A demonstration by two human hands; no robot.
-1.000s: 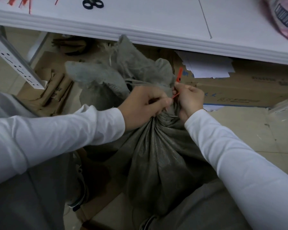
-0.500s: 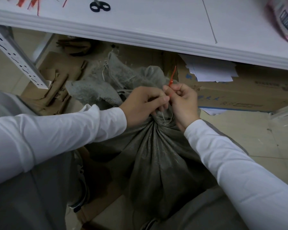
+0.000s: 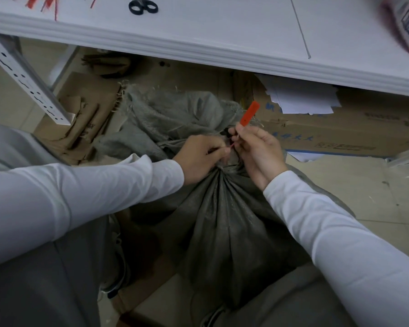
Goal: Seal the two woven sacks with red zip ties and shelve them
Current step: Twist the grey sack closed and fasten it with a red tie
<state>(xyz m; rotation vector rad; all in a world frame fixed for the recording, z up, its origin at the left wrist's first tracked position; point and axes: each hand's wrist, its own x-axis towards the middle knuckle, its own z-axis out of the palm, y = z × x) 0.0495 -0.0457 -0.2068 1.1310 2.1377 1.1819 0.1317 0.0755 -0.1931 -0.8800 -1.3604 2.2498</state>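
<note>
Right hand (image 3: 257, 149) pinches red zip tie (image 3: 249, 113) tab upward; left hand (image 3: 198, 156) clenches its thin tail beside sack (image 3: 227, 220) neck.

White shelf board (image 3: 222, 27) along the top edge – beige tiled floor (image 3: 376, 185), flattened cardboard (image 3: 80, 119) beneath.

One woven sack (image 3: 222, 220), one red zip tie (image 3: 249, 114) in hand. One pair of scissors (image 3: 143, 7). Two hands: left hand (image 3: 198, 156), right hand (image 3: 260, 149).
</note>
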